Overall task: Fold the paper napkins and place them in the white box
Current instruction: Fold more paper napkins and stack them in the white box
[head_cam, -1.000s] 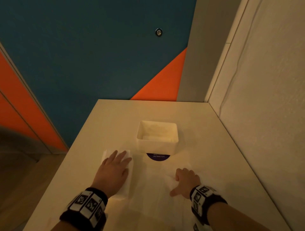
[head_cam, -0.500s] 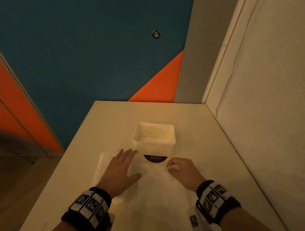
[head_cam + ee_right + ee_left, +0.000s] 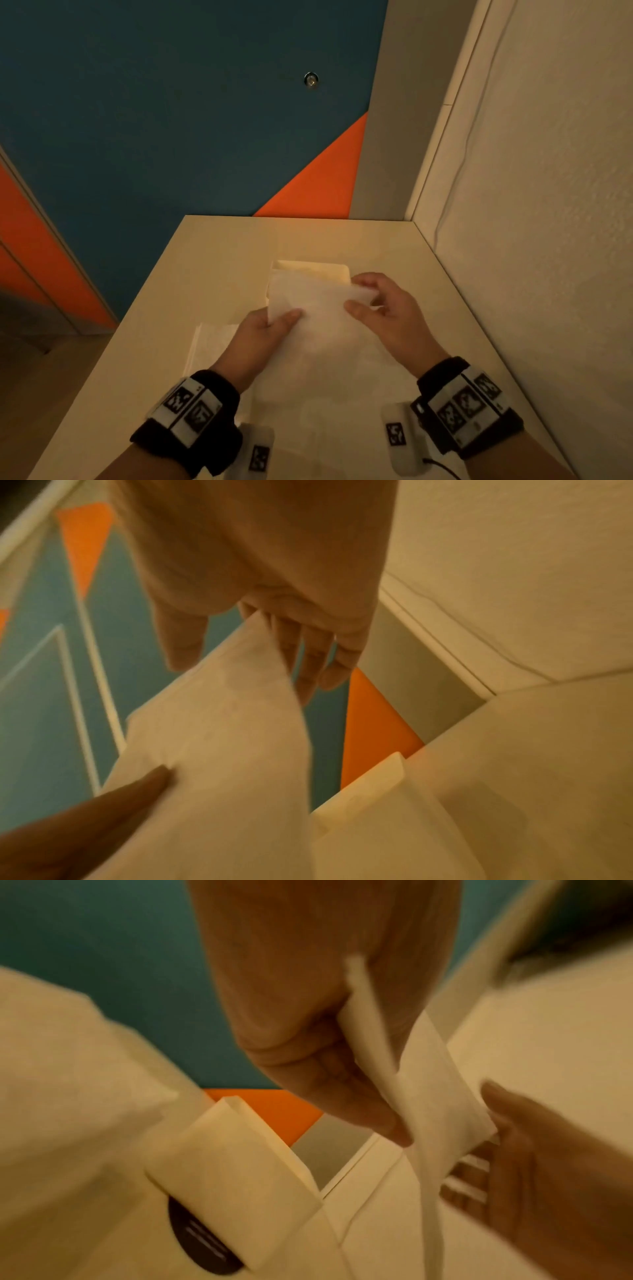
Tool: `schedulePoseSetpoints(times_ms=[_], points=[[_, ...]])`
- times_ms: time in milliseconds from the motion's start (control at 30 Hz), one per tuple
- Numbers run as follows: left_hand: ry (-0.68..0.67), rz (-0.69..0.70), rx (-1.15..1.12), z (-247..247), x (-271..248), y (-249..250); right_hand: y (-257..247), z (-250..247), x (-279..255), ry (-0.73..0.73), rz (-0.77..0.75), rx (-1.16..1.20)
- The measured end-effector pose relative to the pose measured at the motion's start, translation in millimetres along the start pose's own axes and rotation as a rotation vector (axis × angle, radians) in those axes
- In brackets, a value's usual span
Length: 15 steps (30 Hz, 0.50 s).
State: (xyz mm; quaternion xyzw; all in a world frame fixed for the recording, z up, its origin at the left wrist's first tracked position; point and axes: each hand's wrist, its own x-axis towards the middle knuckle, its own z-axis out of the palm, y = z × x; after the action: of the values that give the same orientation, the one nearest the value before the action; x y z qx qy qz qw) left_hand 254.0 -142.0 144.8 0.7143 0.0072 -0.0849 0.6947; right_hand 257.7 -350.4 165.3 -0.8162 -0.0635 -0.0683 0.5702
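Observation:
Both hands lift the far edge of a white paper napkin (image 3: 318, 308) off the table. My left hand (image 3: 270, 323) pinches its left corner between thumb and fingers. On the right corner my right hand (image 3: 373, 301) pinches the edge. The raised napkin (image 3: 431, 1085) (image 3: 219, 739) hides most of the white box (image 3: 329, 269), whose far rim shows just behind it. The box (image 3: 240, 1172) (image 3: 373, 799) stands on a dark round sticker (image 3: 198, 1240). A folded napkin (image 3: 212, 342) lies flat under and left of my left wrist.
The pale table (image 3: 222, 253) is narrow, with its left edge open to the floor. A white wall (image 3: 548, 240) runs along its right side. A blue and orange wall (image 3: 171, 120) stands behind the far edge.
Both hands left the table surface, took the napkin's far corners and raised that edge up in front of the box. The left hand came off the folded napkin.

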Motion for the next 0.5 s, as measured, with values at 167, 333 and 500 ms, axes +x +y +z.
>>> schedulePoseSetpoints(times_ms=[167,333,500], points=[[0.004,-0.086,-0.261,6,0,8,2,-7,-9,-0.109,0.211,0.201],[-0.057,-0.072,-0.240,10,2,10,0,0,-16,-0.115,0.245,0.366],[-0.236,-0.066,-0.123,-3,3,11,3,-8,-19,-0.069,0.290,0.521]])
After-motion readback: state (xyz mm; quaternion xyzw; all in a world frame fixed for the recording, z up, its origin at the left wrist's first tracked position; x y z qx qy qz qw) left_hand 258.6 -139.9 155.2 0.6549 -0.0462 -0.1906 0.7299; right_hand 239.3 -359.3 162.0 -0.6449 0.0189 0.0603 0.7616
